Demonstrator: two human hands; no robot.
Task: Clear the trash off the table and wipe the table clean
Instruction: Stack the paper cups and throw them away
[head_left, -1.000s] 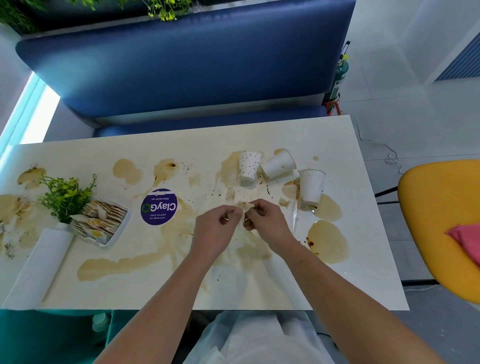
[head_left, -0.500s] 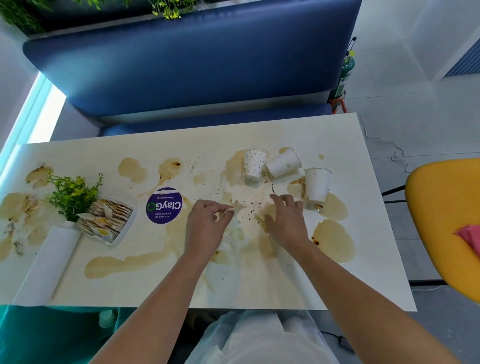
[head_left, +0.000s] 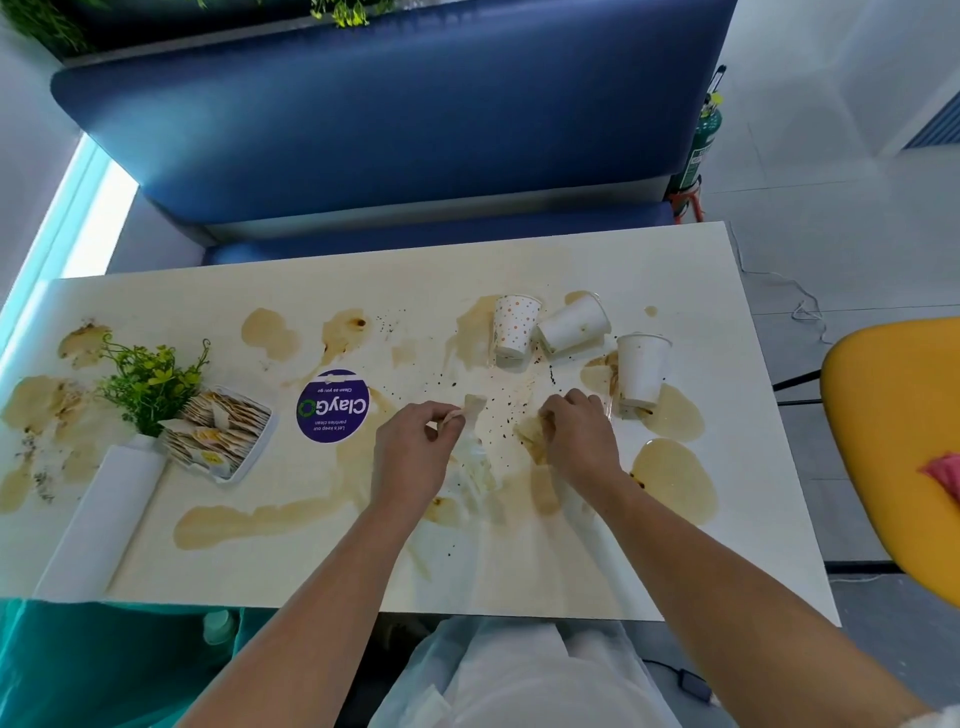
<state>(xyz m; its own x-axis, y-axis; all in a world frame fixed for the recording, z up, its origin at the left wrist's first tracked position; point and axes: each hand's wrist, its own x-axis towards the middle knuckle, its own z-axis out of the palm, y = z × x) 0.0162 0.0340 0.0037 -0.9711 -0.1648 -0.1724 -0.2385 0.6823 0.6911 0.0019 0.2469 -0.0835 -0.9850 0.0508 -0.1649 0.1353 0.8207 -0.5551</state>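
Change: left hand (head_left: 413, 452) and right hand (head_left: 582, 441), joined over the middle of the table (head_left: 519, 260) a second ago, are now apart, each on its own bit of paper.
Left hand: pinches a stained scrap (head_left: 471, 406) at the fingertips, right of the sticker (head_left: 332, 405).
Right hand: fingers curl down onto wet paper (head_left: 530, 435) lying on the table; pinching or only pressing, I cannot tell.
Cups: dotted cup (head_left: 514, 330), tipped cup (head_left: 574, 325) and right cup (head_left: 641, 374) sit just far and right of the hands, among puddles (head_left: 675, 478).
Done: little, by my reading; no trash has visibly left the table.
Left: all three cups, both paper bits, dark crumbs (head_left: 506, 415), then wiping the brown spills that run the whole table.
Far left: plant (head_left: 150, 379) and sachet tray (head_left: 218, 431).
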